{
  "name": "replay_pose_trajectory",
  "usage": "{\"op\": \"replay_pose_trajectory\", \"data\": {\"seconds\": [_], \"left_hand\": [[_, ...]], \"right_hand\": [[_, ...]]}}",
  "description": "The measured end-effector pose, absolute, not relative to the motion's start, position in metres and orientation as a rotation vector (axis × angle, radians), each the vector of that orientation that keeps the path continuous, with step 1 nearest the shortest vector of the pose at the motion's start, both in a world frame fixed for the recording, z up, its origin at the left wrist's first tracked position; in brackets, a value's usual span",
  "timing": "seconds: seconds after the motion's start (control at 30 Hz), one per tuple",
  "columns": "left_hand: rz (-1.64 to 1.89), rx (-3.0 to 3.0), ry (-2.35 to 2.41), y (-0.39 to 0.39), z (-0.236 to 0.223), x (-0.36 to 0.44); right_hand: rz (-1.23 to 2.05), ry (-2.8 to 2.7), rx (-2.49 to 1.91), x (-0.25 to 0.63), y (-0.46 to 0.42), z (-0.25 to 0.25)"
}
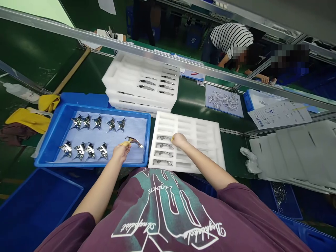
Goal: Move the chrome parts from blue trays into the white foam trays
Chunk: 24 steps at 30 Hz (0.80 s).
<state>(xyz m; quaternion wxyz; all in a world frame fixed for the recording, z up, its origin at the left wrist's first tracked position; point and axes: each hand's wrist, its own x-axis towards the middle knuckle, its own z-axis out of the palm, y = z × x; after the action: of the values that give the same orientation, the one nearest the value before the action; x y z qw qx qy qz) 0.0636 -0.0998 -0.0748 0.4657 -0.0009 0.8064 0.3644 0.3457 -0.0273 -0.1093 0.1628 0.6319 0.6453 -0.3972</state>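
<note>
My left hand (121, 152), with yellow covers on its fingertips, pinches a shiny curved metal part (135, 141) above the right side of a blue tray (92, 165). Two rows of winged, mirror-bright metal pieces (89, 150) stand on the tray's pale ribbed liner. Over a white foam tray (202, 127), my right hand (180, 140) is closed, its yellow-tipped fingers at the right end of a curved metal part (163, 138) in a slot of the left column. Several similar parts (163, 154) lie in the slots nearer me. The right fingertips are partly hidden.
Stacked white foam trays (141, 70) with metal parts stand behind. A blue sheet with small grid-like pieces (223, 99) lies back right, near a paper form (280, 113). Yellow cloths (28, 119) and a white bottle (21, 91) are left. Across the metal rail (126, 45), a person in stripes bends over.
</note>
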Motion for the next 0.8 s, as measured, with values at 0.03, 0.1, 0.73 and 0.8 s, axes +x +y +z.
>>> {"op": "replay_pose_trajectory", "data": {"seconds": [0.03,0.1,0.73,0.8], "left_hand": [[0.938,-0.042,1.930,-0.097,-0.068,0.067],[0.988,-0.114,1.828,-0.092,-0.057,0.078],[0.325,0.915,2.523,-0.093,-0.053,0.002],[0.107,0.868,2.600,-0.096,-0.058,-0.036]], "right_hand": [[-1.138,1.826,1.809,0.346,-0.026,-0.109],[-1.161,1.795,1.845,0.346,-0.025,-0.107],[-2.140,1.517,2.291,0.352,-0.009,-0.102],[-2.065,1.540,2.293,0.362,-0.007,-0.111]]}}
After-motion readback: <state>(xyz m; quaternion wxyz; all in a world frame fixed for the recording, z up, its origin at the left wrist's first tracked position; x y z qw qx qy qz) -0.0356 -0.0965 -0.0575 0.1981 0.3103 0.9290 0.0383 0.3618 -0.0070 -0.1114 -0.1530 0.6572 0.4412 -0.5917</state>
